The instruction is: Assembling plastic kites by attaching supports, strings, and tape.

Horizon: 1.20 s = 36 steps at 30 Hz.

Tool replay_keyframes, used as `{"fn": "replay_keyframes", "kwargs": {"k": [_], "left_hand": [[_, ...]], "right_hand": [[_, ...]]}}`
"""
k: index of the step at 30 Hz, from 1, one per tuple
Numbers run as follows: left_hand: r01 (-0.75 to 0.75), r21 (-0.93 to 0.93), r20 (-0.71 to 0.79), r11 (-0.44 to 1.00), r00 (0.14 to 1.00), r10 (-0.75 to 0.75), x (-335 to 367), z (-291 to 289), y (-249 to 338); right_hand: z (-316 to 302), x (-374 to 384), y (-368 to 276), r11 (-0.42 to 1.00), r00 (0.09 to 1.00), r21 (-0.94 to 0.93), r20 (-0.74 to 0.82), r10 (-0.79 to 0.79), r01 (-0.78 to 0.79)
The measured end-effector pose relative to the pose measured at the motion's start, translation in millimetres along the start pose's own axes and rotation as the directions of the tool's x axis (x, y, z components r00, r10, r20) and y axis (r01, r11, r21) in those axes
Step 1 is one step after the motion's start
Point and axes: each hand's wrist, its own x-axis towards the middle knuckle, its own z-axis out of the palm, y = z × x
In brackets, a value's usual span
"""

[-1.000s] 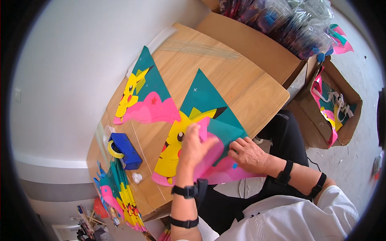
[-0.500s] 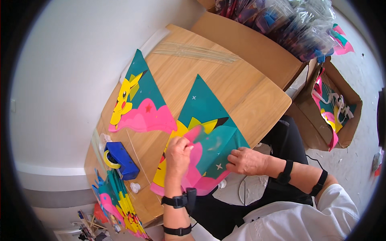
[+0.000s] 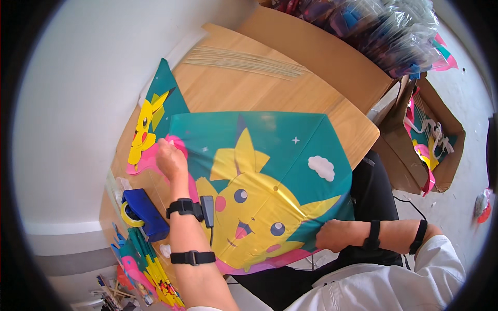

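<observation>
A thin green kite sheet printed with a yellow cartoon figure, a white cloud and a pink edge lies spread over the near part of the table and its front edge. At its left side, my left hand is closed with the fingertips pinching the sheet's edge. My right hand is closed in a fist on the sheet's lower right border, over my lap; its fingertips are hidden. Left of the sheet, partly overlapped by it, lies a green triangular panel with a yellow figure and pink lower edge.
Thin sticks lie along the far side of the wooden table. A blue tape dispenser stands left, near folded printed sheets. Plastic-wrapped packages sit on a cardboard box; an open carton stands right.
The sheet has been unfolded and spread wide, now showing the whole yellow figure. My left hand has moved left and away from me; my right hand slightly right and nearer. The view has shifted slightly.
</observation>
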Motion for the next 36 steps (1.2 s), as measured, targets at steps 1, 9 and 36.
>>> {"fn": "replay_keyframes", "kwargs": {"k": [1, 9, 36], "left_hand": [[0.014, 0.015, -0.04, 1.0, 0.999, -0.013, 3, 2, -3], [-0.078, -0.174, 0.055, 0.982, 0.994, 0.089, -5, -9, 60], [-0.308, -0.59, 0.335, 0.746, 0.747, 0.574, -103, -74, 102]], "right_hand": [[-2, 1, 1, 1.0, 1.0, 0.018, 0.005, 0.002, -0.002], [-31, -6, -8, 0.994, 0.989, 0.109, -0.144, 0.013, 0.002], [-59, -9, 17, 0.871, 0.245, 0.125, -0.932, 0.268, -0.475]]}}
